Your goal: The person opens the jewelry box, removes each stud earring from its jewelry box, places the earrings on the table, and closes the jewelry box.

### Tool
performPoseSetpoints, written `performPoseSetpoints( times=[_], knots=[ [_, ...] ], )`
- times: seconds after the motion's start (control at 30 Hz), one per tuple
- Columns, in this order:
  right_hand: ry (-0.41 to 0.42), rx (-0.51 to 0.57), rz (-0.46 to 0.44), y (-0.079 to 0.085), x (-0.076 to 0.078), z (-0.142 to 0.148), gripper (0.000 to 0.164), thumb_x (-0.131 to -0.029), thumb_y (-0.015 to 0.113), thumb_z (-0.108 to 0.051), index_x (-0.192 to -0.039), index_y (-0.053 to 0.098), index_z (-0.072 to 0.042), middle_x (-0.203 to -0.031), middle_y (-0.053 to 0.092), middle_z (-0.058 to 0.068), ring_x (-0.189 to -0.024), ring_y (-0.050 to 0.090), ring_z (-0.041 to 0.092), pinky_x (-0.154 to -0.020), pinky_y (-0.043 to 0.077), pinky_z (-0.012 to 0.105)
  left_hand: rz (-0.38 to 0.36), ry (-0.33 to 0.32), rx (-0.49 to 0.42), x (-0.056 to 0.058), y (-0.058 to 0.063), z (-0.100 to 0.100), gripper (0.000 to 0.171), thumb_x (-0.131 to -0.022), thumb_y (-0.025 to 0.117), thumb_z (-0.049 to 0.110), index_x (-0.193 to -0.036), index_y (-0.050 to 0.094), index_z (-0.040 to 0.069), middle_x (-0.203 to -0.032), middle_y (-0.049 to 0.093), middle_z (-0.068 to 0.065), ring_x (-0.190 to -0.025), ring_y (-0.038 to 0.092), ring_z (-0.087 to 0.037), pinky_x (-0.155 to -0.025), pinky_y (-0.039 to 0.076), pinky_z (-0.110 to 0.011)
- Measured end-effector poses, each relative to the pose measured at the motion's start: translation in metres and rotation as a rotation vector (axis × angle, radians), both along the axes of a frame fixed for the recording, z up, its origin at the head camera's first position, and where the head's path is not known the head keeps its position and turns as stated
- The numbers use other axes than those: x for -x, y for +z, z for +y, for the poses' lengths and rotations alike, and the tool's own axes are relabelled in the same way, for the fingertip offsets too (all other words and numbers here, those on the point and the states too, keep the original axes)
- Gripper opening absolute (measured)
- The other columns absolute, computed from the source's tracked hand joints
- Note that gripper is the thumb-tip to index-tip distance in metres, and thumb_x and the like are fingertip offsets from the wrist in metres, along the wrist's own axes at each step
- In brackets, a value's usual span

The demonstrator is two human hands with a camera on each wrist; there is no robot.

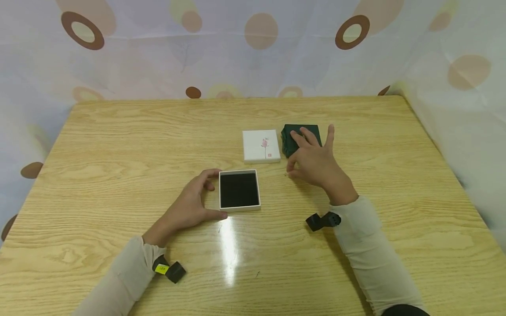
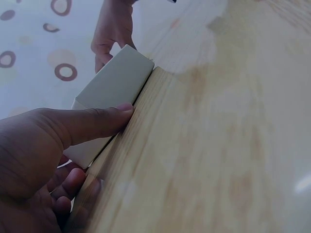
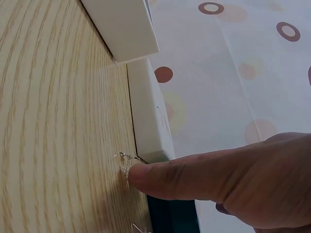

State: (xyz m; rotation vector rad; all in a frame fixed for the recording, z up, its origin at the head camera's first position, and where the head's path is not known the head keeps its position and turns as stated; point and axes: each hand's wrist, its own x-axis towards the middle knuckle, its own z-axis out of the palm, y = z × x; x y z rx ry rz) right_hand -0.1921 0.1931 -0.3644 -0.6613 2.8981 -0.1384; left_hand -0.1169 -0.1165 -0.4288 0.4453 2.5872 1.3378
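An open white box [image 1: 239, 209] with a black lining [image 1: 239, 190] sits on the table. My left hand [image 1: 193, 199] grips it from the left side, thumb at the near edge and index finger at the far one. In the left wrist view, the thumb presses the wall of the white box [image 2: 114, 80]. My right hand [image 1: 316, 164] pinches low over the table, its other fingers raised in front of a dark green pouch-like thing [image 1: 290, 147]. At the right fingertip is a small, thin, shiny silver-coloured piece [image 3: 127, 156], its kind unclear.
A white lid [image 1: 254, 147] with a pink flower print lies behind the open box, left of the green thing. Another thin shiny bit [image 3: 140, 228] shows at the lower edge of the right wrist view. A patterned curtain [image 1: 221, 52] hangs behind the wooden table [image 1: 138, 131].
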Motion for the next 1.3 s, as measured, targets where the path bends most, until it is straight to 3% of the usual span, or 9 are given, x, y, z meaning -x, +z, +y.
performPoseSetpoints(
  times=[0.23, 0.43, 0.6, 0.67, 0.87, 1.07, 1.3],
  knots=[
    [0.007, -0.009, 0.001, 0.000, 0.001, -0.002, 0.006, -0.081, 0.083, -0.028, -0.085, 0.079, -0.026, -0.164, 0.027, 0.017, -0.155, 0.012, 0.039, -0.110, -0.018, 0.076, -0.001, 0.002, -0.001, 0.000, 0.000, 0.000, 0.100, -0.064, 0.095, 0.021, -0.147, 0.041, 0.013, -0.140, 0.052, -0.010, -0.113, 0.051, -0.026, -0.102, 0.039, -0.045],
    [-0.009, 0.005, 0.049, 0.009, 0.000, -0.001, 0.013, -0.084, 0.080, -0.026, -0.097, 0.080, -0.026, -0.164, 0.027, 0.016, -0.155, 0.012, 0.038, -0.110, -0.017, 0.077, -0.004, 0.006, -0.009, -0.001, 0.000, 0.001, 0.100, -0.064, 0.095, 0.021, -0.147, 0.041, 0.014, -0.140, 0.052, -0.009, -0.113, 0.051, -0.026, -0.101, 0.039, -0.045],
    [0.020, 0.093, 0.112, 0.015, 0.005, -0.008, 0.020, -0.086, 0.078, -0.020, -0.106, 0.078, -0.022, -0.161, 0.034, 0.014, -0.152, 0.023, 0.036, -0.114, -0.009, 0.076, -0.003, 0.004, -0.005, -0.001, 0.001, -0.002, 0.101, -0.063, 0.095, 0.020, -0.147, 0.040, 0.014, -0.140, 0.052, -0.010, -0.113, 0.051, -0.026, -0.101, 0.040, -0.045],
    [0.063, 0.133, 0.109, 0.016, 0.009, -0.013, 0.022, -0.087, 0.078, -0.018, -0.108, 0.077, -0.019, -0.160, 0.037, 0.015, -0.149, 0.028, 0.037, -0.118, 0.000, 0.073, -0.005, 0.006, -0.008, -0.001, 0.002, -0.003, 0.101, -0.063, 0.095, 0.020, -0.148, 0.040, 0.014, -0.141, 0.051, -0.009, -0.113, 0.051, -0.026, -0.102, 0.039, -0.045],
    [0.159, 0.275, -0.060, 0.011, 0.026, -0.036, 0.041, -0.090, 0.074, -0.018, -0.128, 0.065, -0.009, -0.163, 0.030, 0.016, -0.150, 0.027, 0.038, -0.115, 0.035, 0.056, -0.026, 0.021, -0.010, -0.004, 0.001, -0.005, 0.102, -0.062, 0.095, 0.018, -0.148, 0.039, 0.015, -0.143, 0.050, -0.006, -0.114, 0.050, -0.024, -0.103, 0.039, -0.044],
    [0.142, 0.282, -0.139, 0.000, 0.037, -0.051, 0.068, -0.087, 0.078, -0.025, -0.146, 0.047, -0.010, -0.165, 0.025, 0.015, -0.153, 0.022, 0.035, -0.119, 0.032, 0.053, -0.033, 0.015, -0.004, -0.006, 0.000, -0.003, 0.102, -0.062, 0.096, 0.019, -0.147, 0.040, 0.016, -0.142, 0.051, -0.006, -0.114, 0.051, -0.024, -0.103, 0.040, -0.044],
    [0.192, 0.286, -0.173, -0.010, 0.046, -0.061, 0.070, -0.087, 0.069, -0.023, -0.150, 0.042, -0.009, -0.164, 0.025, 0.018, -0.153, 0.019, 0.037, -0.118, 0.031, 0.055, -0.008, 0.018, 0.005, -0.006, 0.001, -0.004, 0.101, -0.062, 0.095, 0.019, -0.147, 0.041, 0.014, -0.139, 0.052, -0.009, -0.112, 0.052, -0.026, -0.101, 0.041, -0.045]
  ],
)
